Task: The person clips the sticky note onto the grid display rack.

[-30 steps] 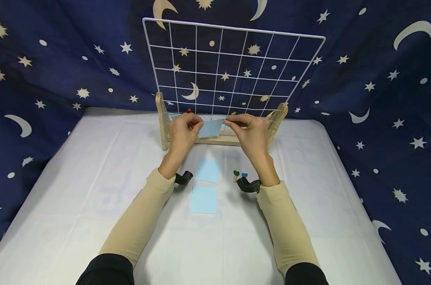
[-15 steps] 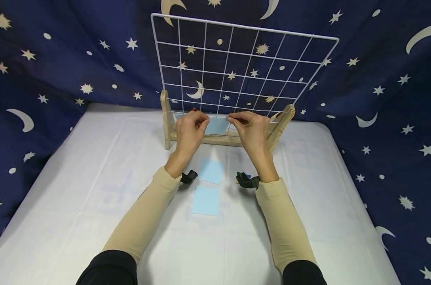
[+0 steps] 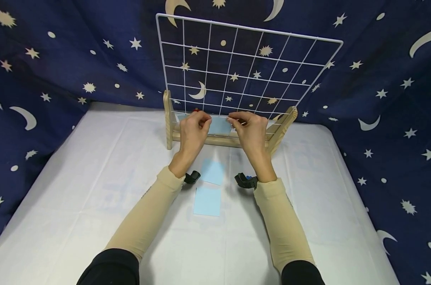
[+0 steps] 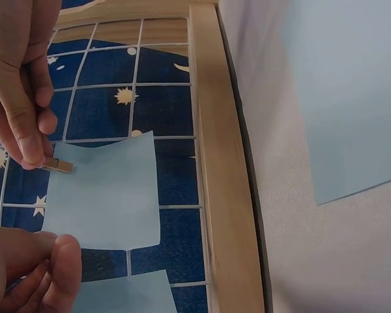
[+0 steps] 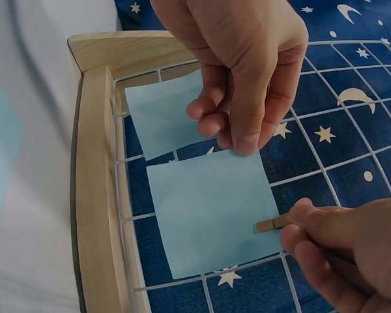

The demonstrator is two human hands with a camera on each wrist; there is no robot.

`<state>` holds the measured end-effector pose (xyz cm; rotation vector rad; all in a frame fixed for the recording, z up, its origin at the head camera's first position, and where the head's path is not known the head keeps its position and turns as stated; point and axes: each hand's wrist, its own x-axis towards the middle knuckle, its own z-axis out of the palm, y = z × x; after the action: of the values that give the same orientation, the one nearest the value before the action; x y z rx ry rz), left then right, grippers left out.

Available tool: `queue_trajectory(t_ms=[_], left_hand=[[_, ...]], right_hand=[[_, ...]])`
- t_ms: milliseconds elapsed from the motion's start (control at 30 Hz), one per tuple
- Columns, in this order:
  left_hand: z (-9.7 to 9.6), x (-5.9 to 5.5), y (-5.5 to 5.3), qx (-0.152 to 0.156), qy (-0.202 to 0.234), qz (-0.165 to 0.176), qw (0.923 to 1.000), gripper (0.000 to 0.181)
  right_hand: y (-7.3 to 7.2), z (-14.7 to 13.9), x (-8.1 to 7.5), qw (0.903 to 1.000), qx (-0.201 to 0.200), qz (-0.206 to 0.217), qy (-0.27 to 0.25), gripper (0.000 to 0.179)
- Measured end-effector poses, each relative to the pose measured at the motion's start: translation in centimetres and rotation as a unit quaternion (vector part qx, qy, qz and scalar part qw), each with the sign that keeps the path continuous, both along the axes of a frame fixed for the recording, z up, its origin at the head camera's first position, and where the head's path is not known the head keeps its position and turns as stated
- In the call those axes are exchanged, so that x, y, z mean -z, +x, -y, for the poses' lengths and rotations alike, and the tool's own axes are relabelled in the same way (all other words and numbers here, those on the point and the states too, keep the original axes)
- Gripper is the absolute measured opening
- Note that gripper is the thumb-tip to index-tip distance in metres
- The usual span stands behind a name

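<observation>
A light blue square of paper (image 3: 220,126) lies against the lower part of the white wire grid (image 3: 249,29). My left hand (image 3: 193,132) pinches its upper left corner between thumb and finger. At the opposite upper corner my right hand (image 3: 251,130) pinches a small wooden clothespin (image 5: 267,225), whose tip overlaps the paper in both wrist views. Another blue sheet (image 5: 163,117) is on the grid beside it, partly behind my left hand. A small red piece (image 3: 196,110) shows above that sheet.
Two more blue sheets, a nearer one (image 3: 207,201) and a farther one (image 3: 212,171), lie on the white table (image 3: 112,206). A blue-topped clip (image 3: 249,177) shows behind the right wrist's black camera mount (image 3: 244,181). Wooden feet (image 3: 168,120) hold the grid, with a starry cloth (image 3: 112,47) behind.
The paper has moved back to the grid with both hands. The view has shifted slightly, and the right wrist mount now covers most of the small clips on the table.
</observation>
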<state>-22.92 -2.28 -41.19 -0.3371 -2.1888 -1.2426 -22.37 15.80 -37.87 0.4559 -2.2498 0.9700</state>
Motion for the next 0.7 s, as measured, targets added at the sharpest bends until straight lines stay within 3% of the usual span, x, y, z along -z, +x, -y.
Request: queue_trajectory(t_ms=[433, 700], left_hand=[[-0.34, 0.22, -0.01, -0.001, 0.005, -0.012, 0.9999, 0.004], [-0.48, 0.45, -0.01, -0.018, 0.021, -0.033, 0.9991, 0.005]], right_hand=[[0.05, -0.52, 0.14, 0.9998, -0.009, 0.014, 0.01, 0.013], [0.07, -0.34, -0.11, 0.9996, -0.009, 0.023, 0.016, 0.013]])
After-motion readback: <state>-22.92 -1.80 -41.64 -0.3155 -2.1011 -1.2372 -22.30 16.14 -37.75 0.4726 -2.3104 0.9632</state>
